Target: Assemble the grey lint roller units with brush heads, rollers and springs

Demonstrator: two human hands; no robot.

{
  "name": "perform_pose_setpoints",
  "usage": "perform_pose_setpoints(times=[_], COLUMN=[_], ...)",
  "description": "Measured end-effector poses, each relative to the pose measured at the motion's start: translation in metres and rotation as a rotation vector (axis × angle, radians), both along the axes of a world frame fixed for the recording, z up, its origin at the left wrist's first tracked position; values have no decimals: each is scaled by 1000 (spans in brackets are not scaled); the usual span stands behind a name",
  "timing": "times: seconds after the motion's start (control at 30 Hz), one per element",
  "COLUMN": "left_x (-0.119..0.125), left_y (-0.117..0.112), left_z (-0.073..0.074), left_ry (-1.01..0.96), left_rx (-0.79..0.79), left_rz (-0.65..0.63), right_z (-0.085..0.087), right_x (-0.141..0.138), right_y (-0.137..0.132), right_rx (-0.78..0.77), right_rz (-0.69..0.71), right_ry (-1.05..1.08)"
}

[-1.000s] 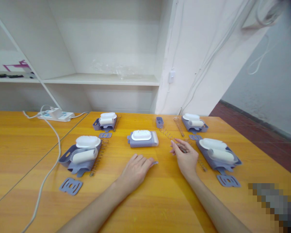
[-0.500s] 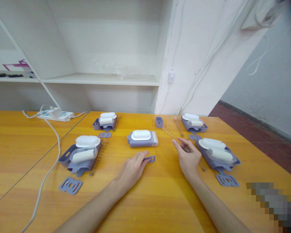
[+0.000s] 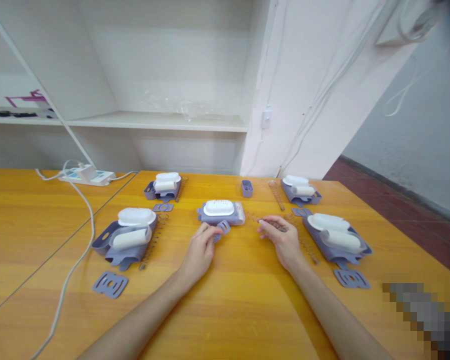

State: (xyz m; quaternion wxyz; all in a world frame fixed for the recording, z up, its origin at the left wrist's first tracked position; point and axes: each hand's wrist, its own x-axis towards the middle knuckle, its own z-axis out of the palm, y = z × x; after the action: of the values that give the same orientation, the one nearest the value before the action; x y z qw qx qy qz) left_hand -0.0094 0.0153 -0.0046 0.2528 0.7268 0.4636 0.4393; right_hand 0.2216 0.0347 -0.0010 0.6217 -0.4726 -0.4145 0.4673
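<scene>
My left hand (image 3: 197, 252) pinches a slotted grey-purple plastic plate (image 3: 224, 228), tilted up off the table. Just behind it lies a grey-purple case (image 3: 210, 220) topped by a white oval piece with a bumpy surface (image 3: 218, 207). A clear part (image 3: 240, 214) sticks out of the case's right end. To the right, my right hand (image 3: 287, 245) is closed around a thin metal coil spring (image 3: 278, 226); its loose coils reach left toward the clear part. Whether the coil touches that part I cannot tell. A small open grey-purple box (image 3: 247, 188) stands farther back.
Similar sets with white rolls lie at near left (image 3: 129, 240), far left (image 3: 166, 186), near right (image 3: 337, 237) and far right (image 3: 300, 190). Springs and slotted plates (image 3: 110, 284) lie by them. A power strip (image 3: 88, 175) and white cable (image 3: 86, 250) occupy the left.
My left hand has lifted the slotted plate and moved it forward toward the case. My right hand has shifted left with the spring, bringing its coils closer to the clear part.
</scene>
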Motion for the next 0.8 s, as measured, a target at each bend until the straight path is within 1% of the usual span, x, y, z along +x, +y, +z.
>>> perform_pose_setpoints(times=[0.07, 0.13, 0.23, 0.33, 0.53, 0.73, 0.8], left_x=[0, 0, 3, 5, 5, 4, 4], left_y=[0, -2, -5, -7, -3, -2, -2], left_z=[0, 2, 6, 8, 5, 2, 1], left_ry=[-12, -20, 19, 83, 96, 111, 110], left_rx=[-38, -42, -24, -27, -30, -43, -43], left_rz=[0, -9, -27, -48, -21, -94, -100], right_z=[2, 5, 6, 5, 3, 5, 6], right_x=[1, 0, -5, -10, -12, -10, -11], right_y=[-1, -3, -6, -9, -9, -9, -9], right_rx=[-22, -34, -45, -67, -74, -89, -88], right_rz=[92, 151, 207, 253, 272, 298, 308], right_ry=[29, 67, 114, 116, 210, 253, 265])
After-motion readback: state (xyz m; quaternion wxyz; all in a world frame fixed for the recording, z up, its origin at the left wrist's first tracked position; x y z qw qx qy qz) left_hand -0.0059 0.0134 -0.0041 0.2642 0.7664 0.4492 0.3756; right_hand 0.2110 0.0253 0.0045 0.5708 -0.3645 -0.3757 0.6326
